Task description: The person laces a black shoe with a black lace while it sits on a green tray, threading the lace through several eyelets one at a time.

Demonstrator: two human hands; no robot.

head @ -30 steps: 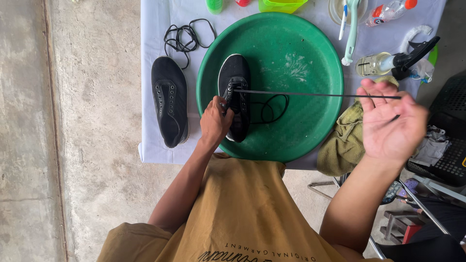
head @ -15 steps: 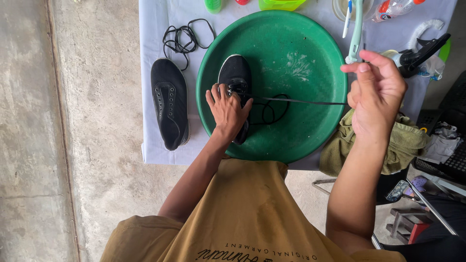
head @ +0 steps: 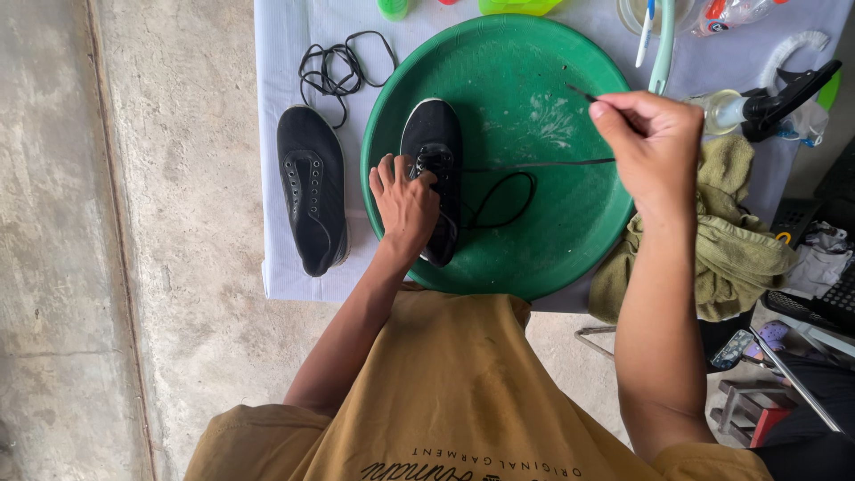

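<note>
Lying inside the green basin [head: 534, 258], the black shoe [head: 434, 178] is pressed down by the left hand [head: 405, 200], whose fingers are spread over its laces. The right hand [head: 650, 147], above the basin's right rim, is closed on the black lace [head: 534, 163], stretched from the shoe. Left of the basin, a second black shoe [head: 312, 200] lies on the surface [head: 285, 53].

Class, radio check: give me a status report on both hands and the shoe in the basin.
Left hand pressing black shoe in green basin. Right hand grip pinched on black lace, pulled taut. Second shoe beside basin; nothing blocking.
</note>
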